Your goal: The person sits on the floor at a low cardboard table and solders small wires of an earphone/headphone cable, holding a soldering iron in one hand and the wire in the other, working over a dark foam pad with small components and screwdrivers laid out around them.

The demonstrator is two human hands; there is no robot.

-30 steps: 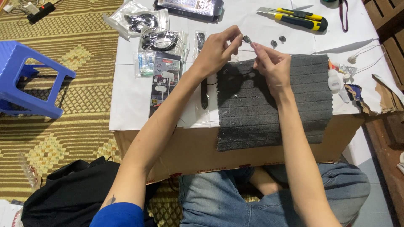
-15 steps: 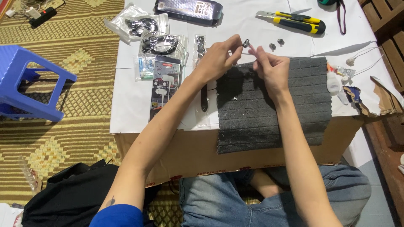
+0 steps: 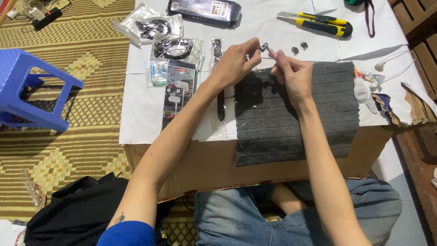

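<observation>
A small dark metal earbud piece (image 3: 264, 46) is pinched at the fingertips of the left hand (image 3: 234, 64), with the right hand (image 3: 291, 73) closed in a pinch just beside it, its fingertips meeting the same piece; whether a thin wire is also gripped cannot be told. Both hands are held above the top edge of a dark grey foam mat (image 3: 296, 118), which is draped over the front of a cardboard box (image 3: 200, 166) covered with white paper (image 3: 141, 109).

Two more small dark parts (image 3: 299, 47) are seen on the paper just right of the hands. Left of the hands, clear plastic bags with black cables (image 3: 172, 47) are laid, and below them a flat dark rectangular retail pack (image 3: 178, 91) with white earphones pictured. A long black boxed package (image 3: 204, 9) is placed at the top edge. A yellow-and-black utility knife (image 3: 318, 23) is placed top right. A blue plastic stool (image 3: 32, 91) is stood on the woven mat at far left.
</observation>
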